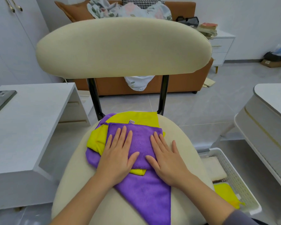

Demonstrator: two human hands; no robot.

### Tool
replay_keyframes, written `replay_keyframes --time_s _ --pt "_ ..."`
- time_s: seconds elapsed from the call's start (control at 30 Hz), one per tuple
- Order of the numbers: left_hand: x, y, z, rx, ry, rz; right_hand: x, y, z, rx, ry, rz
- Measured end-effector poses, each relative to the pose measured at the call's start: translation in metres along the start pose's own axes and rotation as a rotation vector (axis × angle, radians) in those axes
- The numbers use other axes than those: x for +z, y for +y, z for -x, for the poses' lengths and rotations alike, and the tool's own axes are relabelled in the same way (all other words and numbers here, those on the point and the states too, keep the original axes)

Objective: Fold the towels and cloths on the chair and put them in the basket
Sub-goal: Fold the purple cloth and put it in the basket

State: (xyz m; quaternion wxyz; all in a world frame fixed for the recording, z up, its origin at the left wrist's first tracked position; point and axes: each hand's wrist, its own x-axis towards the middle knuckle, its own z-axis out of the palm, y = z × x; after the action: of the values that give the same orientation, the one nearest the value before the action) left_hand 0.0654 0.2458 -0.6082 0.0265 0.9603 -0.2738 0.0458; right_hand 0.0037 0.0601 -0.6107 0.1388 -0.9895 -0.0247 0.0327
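Two hands lie flat on a folded purple cloth in the head view. The left hand and the right hand both have straight, spread fingers and palms down, pressing the cloth and gripping nothing. The folded purple cloth sits on top of a loose pile on the cream seat of the chair. Under it a yellow cloth shows at the far edge and on the left. A second purple cloth spreads toward the near edge of the seat, passing under the right wrist. A white perforated basket stands on the floor just beside the chair on the right. In it lie a folded yellow cloth and a cream towel. On the left a white tabletop carries a phone. An orange sofa stands behind the chair.
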Motion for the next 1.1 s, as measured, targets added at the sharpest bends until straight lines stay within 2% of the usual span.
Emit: replay_keyframes --time_s 0.17,0.23,0.3,0.37,0.43,0.47,0.53,0.6,0.9,1.0,1.1 --pt "0.0 0.002 0.001 -0.117 -0.02 0.101 -0.005 0.004 0.003 -0.003 -0.024 -0.016" --pt "-0.004 0.002 0.003 -0.217 -0.019 0.171 -0.011 0.004 0.004 0.012 -0.04 -0.133" --pt "-0.013 0.004 0.005 -0.235 0.088 0.182 -0.018 0.006 0.003 0.046 0.003 -0.307" --pt "-0.021 0.006 0.005 -0.111 0.226 0.168 -0.026 0.008 0.002 0.103 0.104 -0.465" --pt "-0.028 0.007 0.004 0.097 0.336 0.221 -0.032 0.01 -0.001 0.126 0.175 -0.54" --pt "-0.032 0.009 0.004 0.202 0.327 0.243 -0.035 0.01 -0.002 0.11 0.198 -0.55" --pt "-0.031 0.01 0.005 0.358 0.207 0.201 -0.038 0.008 -0.002 0.082 0.221 -0.551" --pt "-0.024 0.011 0.006 0.407 0.097 0.125 -0.039 0.009 -0.001 0.1 0.221 -0.553" --pt "-0.015 0.025 0.0 0.276 0.191 0.085 -0.037 0.013 -0.002 0.103 0.28 -0.547" --pt "-0.019 0.016 0.002 0.253 0.222 0.269 -0.037 0.014 -0.005 0.089 0.316 -0.626" --pt "-0.037 0.011 0.005 0.131 0.34 0.571 -0.043 0.013 -0.009 0.15 0.338 -0.95"
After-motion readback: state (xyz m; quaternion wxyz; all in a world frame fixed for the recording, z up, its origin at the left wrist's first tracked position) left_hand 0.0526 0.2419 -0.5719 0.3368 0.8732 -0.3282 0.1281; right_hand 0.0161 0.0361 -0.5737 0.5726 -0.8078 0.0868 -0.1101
